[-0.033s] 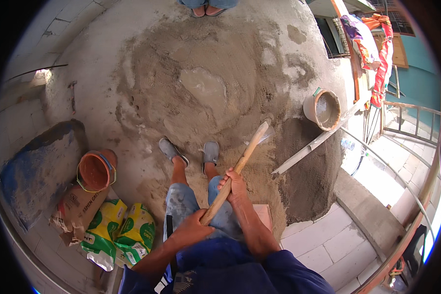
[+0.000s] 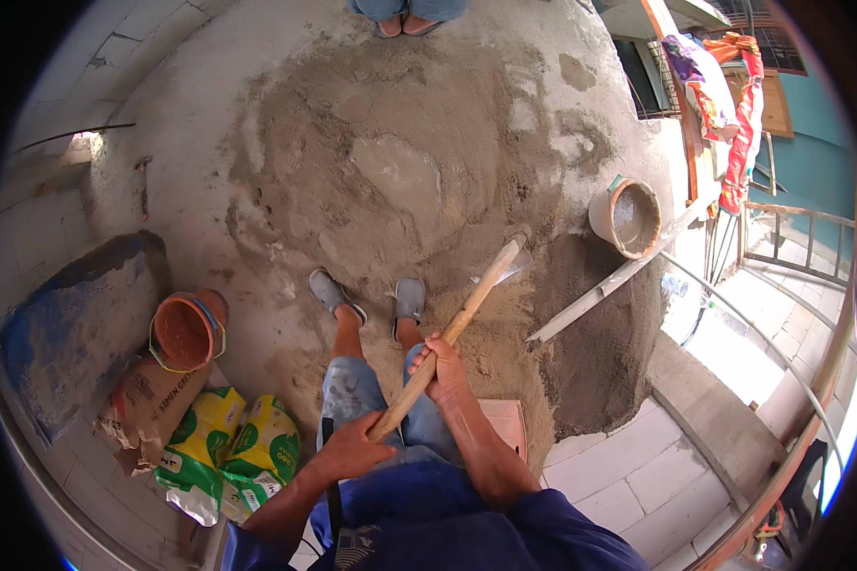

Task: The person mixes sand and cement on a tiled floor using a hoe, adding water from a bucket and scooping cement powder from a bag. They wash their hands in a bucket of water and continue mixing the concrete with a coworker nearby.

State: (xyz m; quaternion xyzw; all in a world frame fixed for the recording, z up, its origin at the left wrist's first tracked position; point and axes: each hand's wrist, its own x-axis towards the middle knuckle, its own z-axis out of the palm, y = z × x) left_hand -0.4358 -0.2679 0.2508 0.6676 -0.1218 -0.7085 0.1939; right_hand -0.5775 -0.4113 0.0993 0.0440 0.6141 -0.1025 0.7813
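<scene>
I've got both hands on the wooden handle (image 2: 452, 328) now: my left hand (image 2: 352, 449) is wrapped round its near end, low by my lap, and my right hand (image 2: 440, 366) is clamped further up the shaft, so the two sit apart along the wood. The handle slants up and away to the right, and its far end, with what looks like a blade (image 2: 516, 266) half buried, sits in the sand and cement pile (image 2: 400, 181) just beyond my right shoe (image 2: 409, 300); my left shoe (image 2: 333, 293) stands beside it at the pile's near edge. By my reading I'm mid-mix, with the tool planted at the near right rim of the heap and a wet patch showing in the middle, so the next pull probably calls for a firm two-handed drag toward my feet without scattering material. Room check: the concrete floor (image 2: 190, 124) is open toward its far left. To my left, the orange bucket (image 2: 186, 331) lies close by on its side, touching the paper cement sack (image 2: 148, 404), with green and yellow bags (image 2: 229, 447) just beside that, so a backswing that way is tight. On the right, a long metal straightedge (image 2: 600, 290) lies across a darker sand heap (image 2: 600, 333), pointing toward a pale bucket (image 2: 628, 217) near the floor's right edge, where a railing (image 2: 781, 257) closes things off. Another person's feet (image 2: 405, 19) stand at the pile's far edge.
</scene>
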